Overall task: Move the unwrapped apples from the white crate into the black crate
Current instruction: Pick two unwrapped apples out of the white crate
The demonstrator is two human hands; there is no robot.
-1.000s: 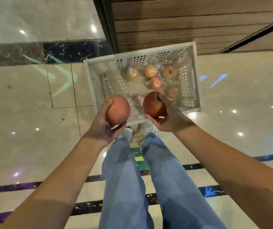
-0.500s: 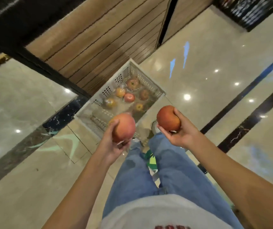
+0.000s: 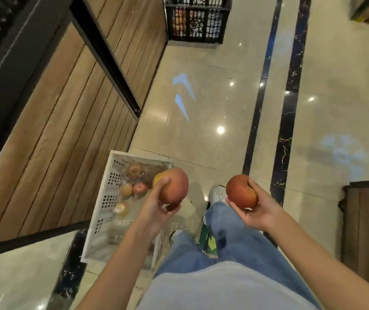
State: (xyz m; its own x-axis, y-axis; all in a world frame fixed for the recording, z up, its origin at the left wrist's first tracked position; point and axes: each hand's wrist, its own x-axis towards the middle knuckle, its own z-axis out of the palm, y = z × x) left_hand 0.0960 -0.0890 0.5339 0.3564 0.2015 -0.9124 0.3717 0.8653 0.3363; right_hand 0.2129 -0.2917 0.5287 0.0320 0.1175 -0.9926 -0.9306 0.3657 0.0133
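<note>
Your left hand (image 3: 156,212) grips one apple (image 3: 175,186) over the right side of the white crate (image 3: 102,222); your right hand (image 3: 258,212) cups a second apple (image 3: 240,191) above the floor (image 3: 201,142). Wrapped apples (image 3: 134,171) lie in the white crate, and the black crate (image 3: 198,25) stands well ahead

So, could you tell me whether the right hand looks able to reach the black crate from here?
Probably not yet. The right hand grips its apple near the person's legs, while the black crate stands well ahead along the floor. Only open floor shows between them, so walking closer should do it.
</note>
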